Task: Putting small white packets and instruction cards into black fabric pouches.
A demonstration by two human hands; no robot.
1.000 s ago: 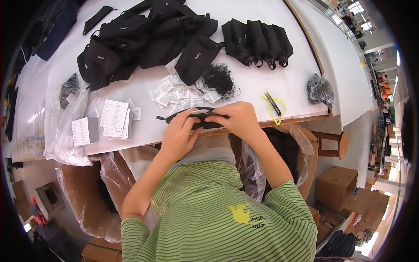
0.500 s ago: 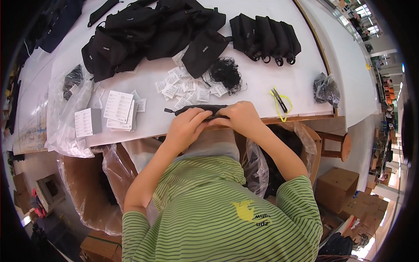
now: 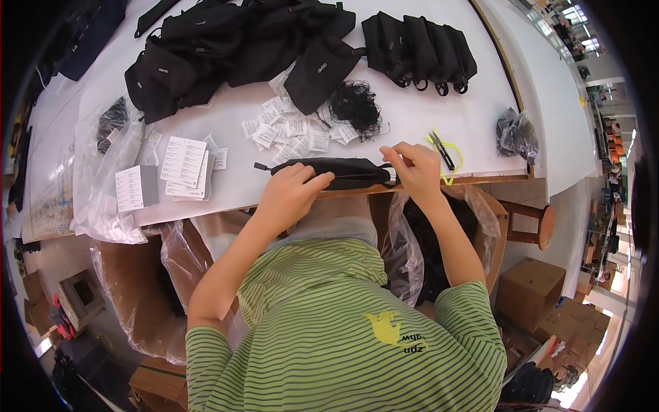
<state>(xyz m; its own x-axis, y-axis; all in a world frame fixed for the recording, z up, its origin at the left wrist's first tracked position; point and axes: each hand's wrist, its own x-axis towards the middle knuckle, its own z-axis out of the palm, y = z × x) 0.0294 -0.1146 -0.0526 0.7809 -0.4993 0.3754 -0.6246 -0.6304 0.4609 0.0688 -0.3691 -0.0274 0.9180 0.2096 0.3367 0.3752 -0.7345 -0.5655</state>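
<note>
At frame centre, the soft-looking black pouch [image 3: 353, 169], better held by its ends, is gripped by left hand [image 3: 291, 191]; the grip of right hand [image 3: 416, 169] is unclear.

Part of the held black pouch [image 3: 353, 172] is hidden, and the top edge crops the bag heap [image 3: 257, 51].

Pouch [image 3: 353, 169] of matt cloth

Black pouch [image 3: 347, 168], dark-striped green shirt [image 3: 343, 323], white tabletop [image 3: 237, 185], bright yellow cord [image 3: 449, 181], brown cardboard box [image 3: 532, 292]
</note>
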